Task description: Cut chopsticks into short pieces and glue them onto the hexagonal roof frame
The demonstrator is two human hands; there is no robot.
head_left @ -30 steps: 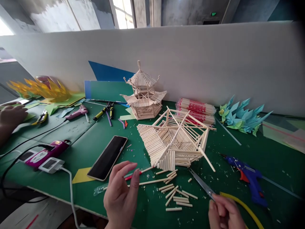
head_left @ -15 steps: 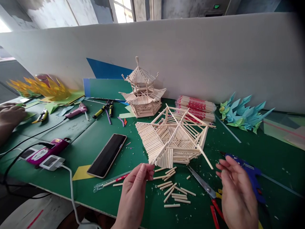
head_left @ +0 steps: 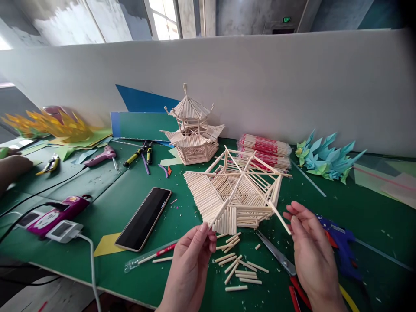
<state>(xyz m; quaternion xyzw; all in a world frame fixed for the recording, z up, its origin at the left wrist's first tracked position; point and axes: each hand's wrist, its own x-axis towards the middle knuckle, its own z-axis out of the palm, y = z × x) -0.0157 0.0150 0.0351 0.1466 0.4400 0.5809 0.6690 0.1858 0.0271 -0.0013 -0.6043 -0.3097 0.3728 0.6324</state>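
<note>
In the middle of the table sits a stick roof frame [head_left: 243, 195], many-sided and built of pale wooden sticks. Its left section is covered with sticks, while the right side shows open ribs. My left hand [head_left: 191, 264] pinches the near left corner, thumb against the end of a ridge stick. My right hand [head_left: 312, 251] is half curled with fingers apart, beside a ridge stick [head_left: 280, 217] that juts out at the near right; whether it touches the tip I cannot tell. Several short cut sticks [head_left: 245, 274] lie between my hands. Scissors [head_left: 276, 251] with red handles lie beside my right hand.
Behind stands a stick pagoda [head_left: 191, 130] with wrapped stick bundles [head_left: 264, 149] and blue paper leaves [head_left: 329, 156] to its right. A blue glue gun [head_left: 338, 242] is at right. Left are a phone [head_left: 144, 219], power strip [head_left: 61, 216], pink glue gun [head_left: 100, 157] and another person's hand [head_left: 14, 169].
My right hand has moved left to the jutting ridge stick. My left hand has come closer against the near left corner. The other person's hand has shifted left, and the view has shifted slightly.
</note>
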